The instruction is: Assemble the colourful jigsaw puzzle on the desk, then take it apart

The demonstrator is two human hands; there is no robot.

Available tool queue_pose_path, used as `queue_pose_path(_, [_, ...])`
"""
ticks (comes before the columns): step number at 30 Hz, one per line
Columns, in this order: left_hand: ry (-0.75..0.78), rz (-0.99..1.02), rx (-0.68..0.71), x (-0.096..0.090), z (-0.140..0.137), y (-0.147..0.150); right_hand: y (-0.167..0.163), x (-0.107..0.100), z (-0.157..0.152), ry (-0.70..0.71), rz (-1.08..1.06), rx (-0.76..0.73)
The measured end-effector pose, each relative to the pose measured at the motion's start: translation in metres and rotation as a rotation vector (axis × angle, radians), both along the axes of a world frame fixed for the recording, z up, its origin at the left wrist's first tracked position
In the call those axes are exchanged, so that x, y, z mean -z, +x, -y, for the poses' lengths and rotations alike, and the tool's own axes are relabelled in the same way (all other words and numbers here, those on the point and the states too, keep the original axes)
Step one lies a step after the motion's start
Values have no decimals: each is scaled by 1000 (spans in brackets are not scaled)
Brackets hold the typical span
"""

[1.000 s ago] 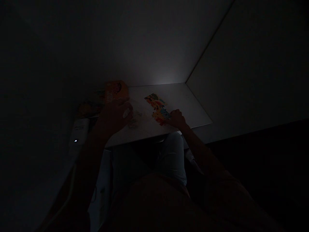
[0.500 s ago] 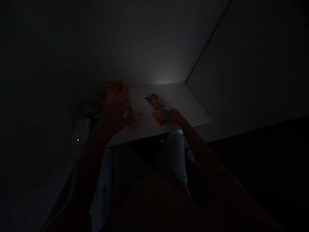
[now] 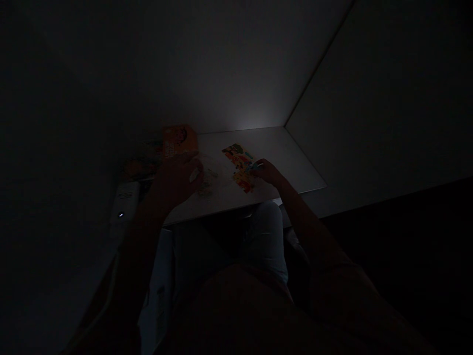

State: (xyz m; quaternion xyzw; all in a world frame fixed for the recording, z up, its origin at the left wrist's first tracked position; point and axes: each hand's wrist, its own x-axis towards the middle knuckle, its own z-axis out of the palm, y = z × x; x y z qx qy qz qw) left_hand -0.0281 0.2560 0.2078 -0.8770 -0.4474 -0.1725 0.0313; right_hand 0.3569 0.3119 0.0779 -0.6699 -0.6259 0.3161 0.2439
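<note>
The light is very dim. On the white table lies a partly joined jigsaw puzzle in orange, yellow, red and green. My right hand is over its right side, with thumb and fingers pinched on a small blue puzzle piece. To the left, my left hand is curled, its thumb and forefinger meeting at the edge of a clear plastic bag. Pieces seem to lie in the bag, too dark to make out singly. Behind the left hand stands an orange box with a printed figure.
A white device with a small lit display sits at the table's left end. Beside the orange box is a dark, colourful heap or packet, hard to make out. The table meets walls at the back and right. My knees are below its front edge.
My right hand has shifted slightly up and left, lifting the blue piece off the lower right part of the puzzle. My left hand has hardly moved.
</note>
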Motion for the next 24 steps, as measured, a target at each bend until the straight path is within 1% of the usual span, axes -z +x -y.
queue_pose_path(3, [-32,-25,-21,-4,1,1,-7,-4,-8,8,47,41])
queue_pose_path(7, [-54,-46,-39,-6,1,2,-15,-6,-7,34,198,58])
queue_pose_path(11, [14,-3,2,0,-1,0,-27,-3,15,36,377,52])
queue_pose_path(15, [65,52,46,5,-2,-3,-41,3,44,-1,504,48])
queue_pose_path(18, [76,60,77,5,-1,-3,-47,7,56,-33,543,37])
queue_pose_path(24, [21,17,29,1,-1,-1,-45,12,58,-29,505,-24])
